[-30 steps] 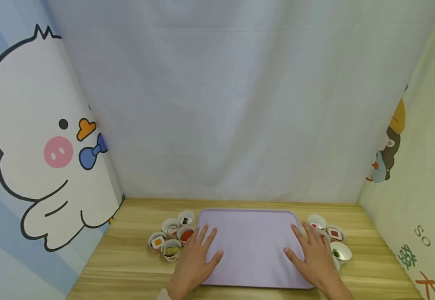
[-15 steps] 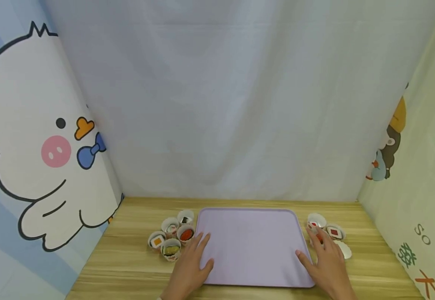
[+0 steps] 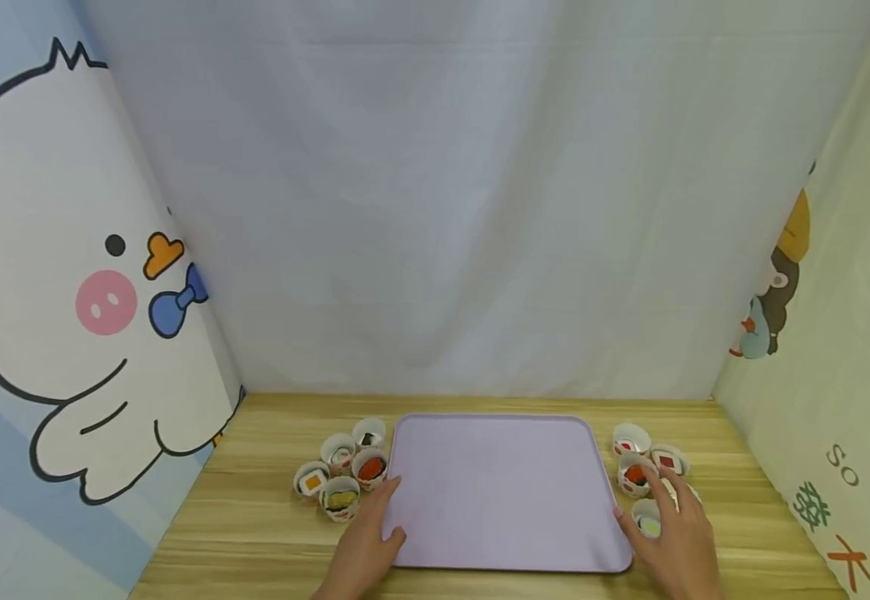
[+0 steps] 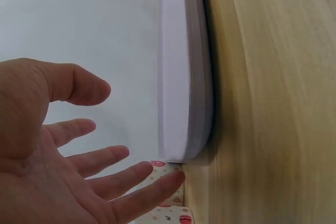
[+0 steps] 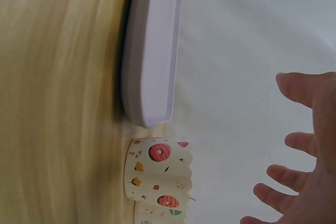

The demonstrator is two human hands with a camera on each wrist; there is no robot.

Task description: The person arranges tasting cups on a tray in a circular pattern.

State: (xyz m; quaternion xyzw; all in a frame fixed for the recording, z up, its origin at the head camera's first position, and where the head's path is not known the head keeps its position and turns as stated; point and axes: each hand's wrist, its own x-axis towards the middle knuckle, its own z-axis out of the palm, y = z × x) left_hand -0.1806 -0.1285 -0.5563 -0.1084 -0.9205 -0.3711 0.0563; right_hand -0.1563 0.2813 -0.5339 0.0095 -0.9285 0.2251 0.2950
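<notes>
A pale purple tray (image 3: 510,492) lies flat on the wooden table between both hands. My left hand (image 3: 363,537) hovers by the tray's left edge; in the left wrist view its fingers (image 4: 110,156) are spread and hold nothing. Beside it are several patterned paper cups with sushi-like pieces inside, among them one with a red-orange top (image 3: 370,469) and one with a yellow-green top (image 3: 341,501). My right hand (image 3: 677,537) is over the right group of paper cups, partly hiding them, its fingers (image 5: 286,177) apart and holding nothing. The nearest cup (image 3: 647,518) has something light green inside.
More cups stand behind the right hand, one with a red centre (image 3: 632,442) and one with a dark red square (image 3: 669,461). A white cloth (image 3: 480,200) hangs behind the table (image 3: 255,533), with printed cloths (image 3: 45,250) at the sides.
My right hand has moved right, from over the tray's edge to over the right cups. My left hand has drawn left and slightly back toward the tray's left edge.
</notes>
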